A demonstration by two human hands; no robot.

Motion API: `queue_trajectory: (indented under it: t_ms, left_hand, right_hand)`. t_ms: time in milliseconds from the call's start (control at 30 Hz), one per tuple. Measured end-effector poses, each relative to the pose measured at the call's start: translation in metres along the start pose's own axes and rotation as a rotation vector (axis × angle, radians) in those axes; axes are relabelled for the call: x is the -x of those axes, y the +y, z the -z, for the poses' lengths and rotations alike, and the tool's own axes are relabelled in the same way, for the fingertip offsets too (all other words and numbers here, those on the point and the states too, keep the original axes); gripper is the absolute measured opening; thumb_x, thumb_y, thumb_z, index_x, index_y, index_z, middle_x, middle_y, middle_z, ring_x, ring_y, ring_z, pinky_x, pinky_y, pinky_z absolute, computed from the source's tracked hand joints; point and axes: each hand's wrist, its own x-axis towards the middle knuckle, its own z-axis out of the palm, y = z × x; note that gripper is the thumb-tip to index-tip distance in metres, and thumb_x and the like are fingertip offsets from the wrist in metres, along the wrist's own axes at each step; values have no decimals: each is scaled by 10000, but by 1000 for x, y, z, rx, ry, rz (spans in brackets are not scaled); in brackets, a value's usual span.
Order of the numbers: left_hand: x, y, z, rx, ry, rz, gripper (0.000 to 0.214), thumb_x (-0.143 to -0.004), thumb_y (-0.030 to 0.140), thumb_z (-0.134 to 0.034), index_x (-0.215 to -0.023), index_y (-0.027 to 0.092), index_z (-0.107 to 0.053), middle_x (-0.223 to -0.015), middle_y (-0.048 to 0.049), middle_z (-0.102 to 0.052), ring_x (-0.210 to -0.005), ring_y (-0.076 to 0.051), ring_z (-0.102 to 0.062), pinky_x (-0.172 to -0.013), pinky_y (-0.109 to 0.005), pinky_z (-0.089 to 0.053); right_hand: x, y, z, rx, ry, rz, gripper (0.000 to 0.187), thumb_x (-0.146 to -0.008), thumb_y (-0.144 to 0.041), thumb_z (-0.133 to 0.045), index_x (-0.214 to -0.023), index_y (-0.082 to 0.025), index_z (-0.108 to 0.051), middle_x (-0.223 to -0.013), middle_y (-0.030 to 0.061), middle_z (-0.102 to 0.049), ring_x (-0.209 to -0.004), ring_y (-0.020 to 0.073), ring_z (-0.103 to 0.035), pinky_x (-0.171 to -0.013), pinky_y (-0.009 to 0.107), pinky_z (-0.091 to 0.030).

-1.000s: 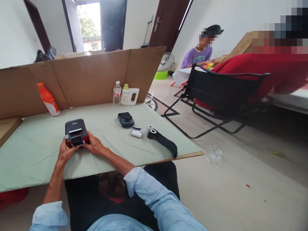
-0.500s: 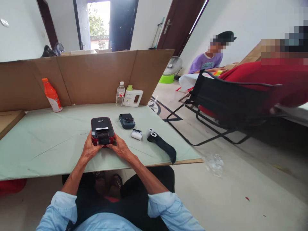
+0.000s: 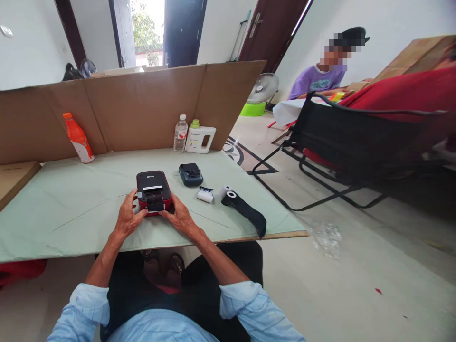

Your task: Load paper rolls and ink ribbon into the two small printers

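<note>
Several things stood about the device (image 3: pixel 154 183), which was at the middle of the surface (image 3: pixel 81 209), resting on it or just above — which, I couldn't tell. The left hand (image 3: pixel 128 214) and right hand (image 3: pixel 181 217) gripped it from either side, thumbs at its near end. Just beyond it to the right sat a blue box (image 3: pixel 191 175), then a white roll (image 3: pixel 205 195), a smaller roll (image 3: pixel 225 190) and a black strip (image 3: pixel 247 212), whose tail trailed to the near edge; these crowded the right hand's side. Farther back, a clear bottle (image 3: pixel 180 134) and a white jug (image 3: pixel 200 139) stood side by side before the cardboard (image 3: pixel 146 107), and an orange bottle (image 3: pixel 79 140) leaned at the left. The cardboard walled off the far edge. The widest room ran left of the device, as far as a carton (image 3: pixel 17 181) at the side. Toward the body, a strip of surface lay between the device and the near edge, with both wrists over it. Past the slanting right edge came the floor (image 3: pixel 320 294) and a black chair (image 3: pixel 356 137) — well apart from the hands.
</note>
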Motion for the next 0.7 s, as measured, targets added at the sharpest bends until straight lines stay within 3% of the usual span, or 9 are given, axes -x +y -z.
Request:
queue_trajectory:
  t_ms: [167, 367, 700]
  left_hand:
    - [-1, 2, 12, -167, -5, -157, 559, -868, 301, -756, -1399, 225, -599, -1430, -149, -655, -1271, -299, -670, -929, -432, -640]
    - [-8, 0, 19, -256, -25, -242, 496, -891, 335, -756, -1362, 239, -632, -1376, -135, -693, -1278, -308, -675, -1016, -489, -620]
    - [-12, 2, 22, -291, -31, -242, 455, -882, 344, -757, -1317, 245, -669, -1419, -136, -675, -1282, -314, -673, -1005, -489, -627]
  right_hand:
    - [-1, -2, -1, 39, 9, 42, 780, -890, -386, -747, -1586, -253, -420, -1517, 143, -598, -1377, 330, -592, -1166, 544, -472]
    - [-2, 0, -4, 92, -1, 48, 821, -900, -357, -728, -1624, -257, -354, -1554, 150, -570, -1403, 332, -578, -1172, 555, -469]
    - [-3, 2, -4, 94, -8, 79, 827, -920, -346, -721, -1635, -243, -320, -1561, 164, -557, -1432, 318, -546, -1203, 545, -435]
